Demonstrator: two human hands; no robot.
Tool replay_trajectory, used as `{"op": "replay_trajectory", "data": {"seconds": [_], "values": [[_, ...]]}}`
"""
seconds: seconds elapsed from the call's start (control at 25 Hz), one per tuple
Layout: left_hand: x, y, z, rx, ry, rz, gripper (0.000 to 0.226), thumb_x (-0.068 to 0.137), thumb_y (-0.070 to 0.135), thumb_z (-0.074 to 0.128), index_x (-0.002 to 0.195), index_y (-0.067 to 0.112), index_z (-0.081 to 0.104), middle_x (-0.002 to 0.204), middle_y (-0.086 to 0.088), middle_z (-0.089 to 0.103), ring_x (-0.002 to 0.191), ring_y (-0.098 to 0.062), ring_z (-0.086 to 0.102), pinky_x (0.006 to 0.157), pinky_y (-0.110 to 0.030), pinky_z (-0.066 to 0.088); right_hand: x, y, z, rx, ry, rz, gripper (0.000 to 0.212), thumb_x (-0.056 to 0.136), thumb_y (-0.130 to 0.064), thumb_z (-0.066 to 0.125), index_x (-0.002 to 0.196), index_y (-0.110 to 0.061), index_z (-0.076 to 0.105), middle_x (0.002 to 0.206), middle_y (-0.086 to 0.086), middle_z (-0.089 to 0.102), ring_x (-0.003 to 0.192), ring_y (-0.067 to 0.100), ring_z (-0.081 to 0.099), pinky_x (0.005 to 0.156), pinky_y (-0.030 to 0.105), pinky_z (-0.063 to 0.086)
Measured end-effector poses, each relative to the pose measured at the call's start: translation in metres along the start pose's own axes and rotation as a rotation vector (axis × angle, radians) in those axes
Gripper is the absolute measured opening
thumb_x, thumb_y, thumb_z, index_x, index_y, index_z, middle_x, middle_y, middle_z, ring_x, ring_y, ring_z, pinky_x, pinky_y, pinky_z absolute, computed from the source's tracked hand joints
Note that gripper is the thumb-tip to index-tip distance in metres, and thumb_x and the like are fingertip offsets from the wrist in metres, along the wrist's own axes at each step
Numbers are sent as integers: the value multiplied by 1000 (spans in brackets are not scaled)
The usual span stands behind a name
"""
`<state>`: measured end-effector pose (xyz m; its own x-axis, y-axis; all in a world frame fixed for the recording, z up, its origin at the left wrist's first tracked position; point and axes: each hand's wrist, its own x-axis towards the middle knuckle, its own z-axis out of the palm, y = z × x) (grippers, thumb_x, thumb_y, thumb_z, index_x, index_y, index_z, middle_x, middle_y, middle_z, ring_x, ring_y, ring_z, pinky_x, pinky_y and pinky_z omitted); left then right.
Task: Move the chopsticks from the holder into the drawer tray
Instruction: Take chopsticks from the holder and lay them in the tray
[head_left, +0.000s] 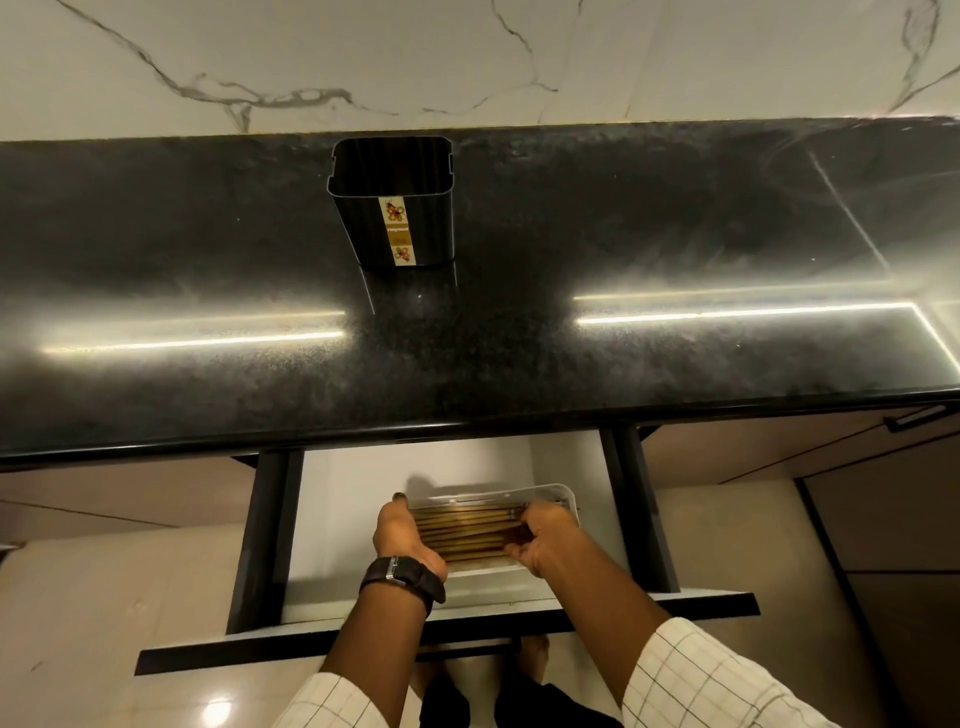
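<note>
Black polished countertop (519, 338) carries the dark square holder (397, 208), upright, under a marbled wall. Below it, in the open drawer (343, 519), the chopsticks (467, 530) lie flat in the white tray (563, 496). The left hand (402, 535), fingers loosely spread, rests against their left ends, while the right hand (545, 545) curls its fingers over their right ends.
</note>
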<state>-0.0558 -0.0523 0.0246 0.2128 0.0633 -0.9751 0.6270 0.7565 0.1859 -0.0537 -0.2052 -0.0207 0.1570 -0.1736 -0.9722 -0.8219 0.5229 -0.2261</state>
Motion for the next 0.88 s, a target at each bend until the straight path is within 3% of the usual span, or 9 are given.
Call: {"op": "replay_trajectory", "data": {"seconds": [0.24,0.36,0.6,0.72,0.88], "values": [[-3,-3,-12,65,-135,-55,56,95,51,54,134,10,56,131,-22,63,118,-43,61,104,-59,47,-2,8,0,-51,30,-129,27,94,8,54,116,-6,60,108,19,70,96,36,70,73,48,62],[-9,5,-15,55,-112,-96,58,94,48,57,136,8,53,131,-24,61,119,-42,59,105,-56,46,-13,8,-1,-127,-8,-141,38,91,15,52,123,-4,60,116,19,68,107,36,66,78,47,58],[-21,16,-22,-4,-181,-118,67,92,51,61,140,9,44,138,-25,54,125,-43,54,110,-54,42,-29,-4,-16,-67,-83,-152,33,93,13,57,124,2,54,118,28,65,108,42,67,91,49,57],[-35,14,-32,56,-205,-33,60,93,50,60,134,9,49,138,-23,53,128,-39,53,112,-51,41,-44,0,-26,-33,-115,-177,26,94,8,61,119,4,57,115,30,67,106,42,69,92,47,58],[-61,14,-73,270,-288,261,40,95,38,63,115,5,66,113,-23,71,108,-36,70,93,-47,57,-73,2,-60,-191,-204,-405,20,92,-10,69,105,4,68,89,21,76,77,29,76,66,32,62]]}}
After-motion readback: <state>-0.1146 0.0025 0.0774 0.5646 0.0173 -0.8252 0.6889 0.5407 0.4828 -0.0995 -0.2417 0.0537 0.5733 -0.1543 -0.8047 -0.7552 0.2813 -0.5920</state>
